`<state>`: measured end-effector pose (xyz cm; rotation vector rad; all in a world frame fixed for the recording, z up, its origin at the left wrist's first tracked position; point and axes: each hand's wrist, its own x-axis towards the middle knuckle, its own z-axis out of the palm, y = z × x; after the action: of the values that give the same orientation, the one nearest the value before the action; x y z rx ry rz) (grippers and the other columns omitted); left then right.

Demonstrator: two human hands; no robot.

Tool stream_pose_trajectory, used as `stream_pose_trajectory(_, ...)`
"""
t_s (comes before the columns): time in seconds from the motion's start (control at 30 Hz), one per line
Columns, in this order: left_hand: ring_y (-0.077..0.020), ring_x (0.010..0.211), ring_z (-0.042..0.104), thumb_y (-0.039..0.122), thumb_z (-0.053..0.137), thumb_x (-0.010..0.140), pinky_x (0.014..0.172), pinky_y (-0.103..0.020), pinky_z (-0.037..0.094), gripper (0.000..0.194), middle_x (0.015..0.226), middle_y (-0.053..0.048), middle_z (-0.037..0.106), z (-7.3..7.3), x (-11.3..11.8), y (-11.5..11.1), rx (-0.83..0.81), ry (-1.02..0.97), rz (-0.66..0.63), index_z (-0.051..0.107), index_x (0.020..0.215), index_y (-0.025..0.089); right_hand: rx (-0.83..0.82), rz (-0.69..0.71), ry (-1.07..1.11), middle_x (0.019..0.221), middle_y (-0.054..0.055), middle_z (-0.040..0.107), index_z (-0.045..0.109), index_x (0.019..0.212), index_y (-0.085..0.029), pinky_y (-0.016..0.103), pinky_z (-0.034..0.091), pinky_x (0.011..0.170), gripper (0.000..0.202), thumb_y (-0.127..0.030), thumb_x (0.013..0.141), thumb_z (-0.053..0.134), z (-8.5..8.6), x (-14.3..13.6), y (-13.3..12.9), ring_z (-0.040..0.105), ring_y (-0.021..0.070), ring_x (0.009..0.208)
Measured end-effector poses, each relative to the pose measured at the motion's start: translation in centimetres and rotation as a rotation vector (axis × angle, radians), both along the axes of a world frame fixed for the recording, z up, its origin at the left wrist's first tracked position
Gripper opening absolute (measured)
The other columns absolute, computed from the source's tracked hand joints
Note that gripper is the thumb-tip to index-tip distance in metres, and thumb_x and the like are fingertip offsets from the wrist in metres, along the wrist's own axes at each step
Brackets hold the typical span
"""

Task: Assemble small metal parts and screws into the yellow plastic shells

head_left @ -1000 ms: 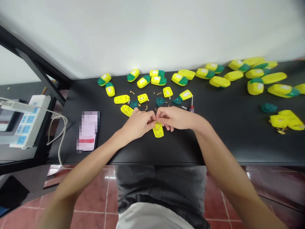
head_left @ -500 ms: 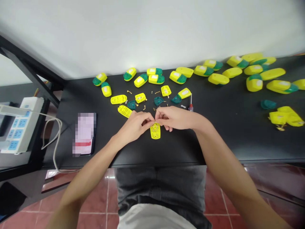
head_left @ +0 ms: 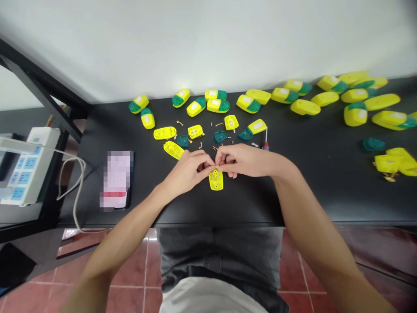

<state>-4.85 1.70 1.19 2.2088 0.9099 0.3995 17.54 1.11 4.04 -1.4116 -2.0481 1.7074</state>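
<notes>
A yellow shell with small metal parts inside lies open side up near the table's front edge. My left hand is closed in a pinch at the shell's far end. Opposite it, my right hand pinches at the same end, fingertips nearly touching the left ones. What the fingertips hold is too small to make out. Just beyond my hands are a green translucent cover, a yellow piece with metal inside and loose brass bits. Another yellow shell lies beside my left hand.
Several yellow-green units line the wall side of the black table. A screwdriver lies beyond my right wrist. On the left are a phone, a white cable and a power strip.
The view has shifted slightly, so everything on the table appears a little further right. Both hands keep their pinch at the shell's far end.
</notes>
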Motion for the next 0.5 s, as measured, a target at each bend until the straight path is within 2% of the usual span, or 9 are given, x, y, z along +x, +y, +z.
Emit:
stream_pose_trajectory(0.2, -0.0111, 0.068, 0.059, 0.023, 0.068, 0.099, 0.071, -0.027, 0.043, 0.012, 0.082, 0.001, 0.066, -0.35, 0.02, 0.2, -0.025, -0.074, -0.007, 0.071, 0.088, 0.018, 0.009, 0.019, -0.012, 0.068, -0.001, 0.068, 0.055, 0.089, -0.022, 0.029, 0.051, 0.06, 0.012, -0.032, 0.093, 0.062, 0.05, -0.04, 0.04, 0.068, 0.0159, 0.063)
stream_pose_trajectory(0.5, -0.0095, 0.064, 0.056, 0.021, 0.071, 0.097, 0.068, -0.026, 0.041, 0.008, 0.078, 0.003, 0.064, -0.52, -0.01, 0.38, -0.049, -0.116, 0.001, 0.072, 0.089, 0.017, 0.064, 0.033, -0.02, 0.063, -0.003, 0.064, 0.053, 0.086, -0.023, 0.028, 0.049, 0.059, 0.013, -0.03, 0.094, 0.061, -0.17, -0.15, 0.01, 0.066, 0.0153, 0.058)
